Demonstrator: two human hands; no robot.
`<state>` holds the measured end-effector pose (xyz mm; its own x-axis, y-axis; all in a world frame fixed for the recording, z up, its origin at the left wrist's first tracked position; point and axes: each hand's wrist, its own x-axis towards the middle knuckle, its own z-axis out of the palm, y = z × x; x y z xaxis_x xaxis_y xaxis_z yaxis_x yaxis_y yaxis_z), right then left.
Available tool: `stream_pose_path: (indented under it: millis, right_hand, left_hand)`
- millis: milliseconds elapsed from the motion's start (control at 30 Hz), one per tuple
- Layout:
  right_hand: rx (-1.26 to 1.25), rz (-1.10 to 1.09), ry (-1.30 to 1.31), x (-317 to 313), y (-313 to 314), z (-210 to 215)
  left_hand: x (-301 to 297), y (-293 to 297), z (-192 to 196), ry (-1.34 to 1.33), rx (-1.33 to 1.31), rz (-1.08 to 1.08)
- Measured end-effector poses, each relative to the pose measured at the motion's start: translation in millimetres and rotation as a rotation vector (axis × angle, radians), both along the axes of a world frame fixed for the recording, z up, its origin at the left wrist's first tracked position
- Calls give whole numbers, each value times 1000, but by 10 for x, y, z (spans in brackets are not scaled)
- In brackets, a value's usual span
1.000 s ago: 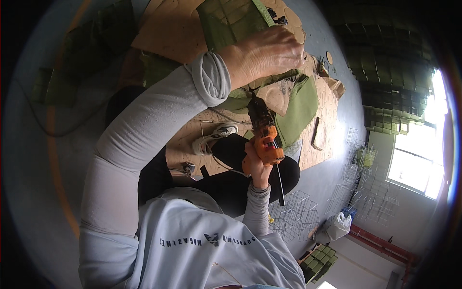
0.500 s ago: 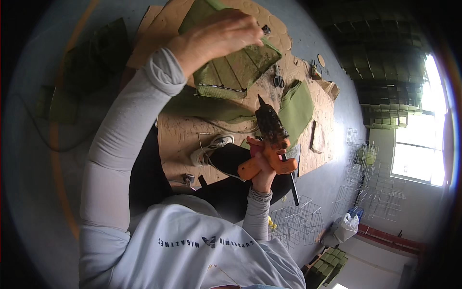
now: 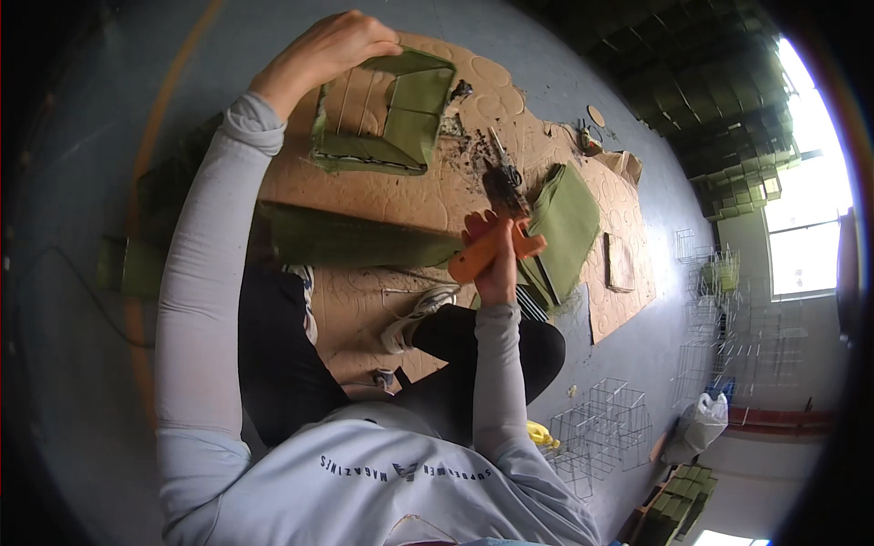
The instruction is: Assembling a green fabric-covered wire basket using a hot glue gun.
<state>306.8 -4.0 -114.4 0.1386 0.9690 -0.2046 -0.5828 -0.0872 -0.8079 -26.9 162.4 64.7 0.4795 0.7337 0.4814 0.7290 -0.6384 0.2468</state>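
Head view: the green fabric-covered wire box has been turned, its hollow inside now exposed, just below the rim pinch of the left hand; well apart, the orange glue gun is clasped by the right hand.

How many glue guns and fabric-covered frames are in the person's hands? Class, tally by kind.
Orange glue gun, in the right hand: 1
Green fabric-covered frame, at the left hand's fingers: 1
Total: 2
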Motion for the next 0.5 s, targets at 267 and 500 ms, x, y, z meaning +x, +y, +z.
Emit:
stream_pose_path:
  millis: [267, 500]
  right_hand:
    - [24, 64, 302, -294, 1381, -503]
    - [78, 178, 340, -387, 1771, -762]
  left_hand:
    - [-235, 228, -125, -209, -96, -14]
    - [-276, 261, -121, -151, -184, 84]
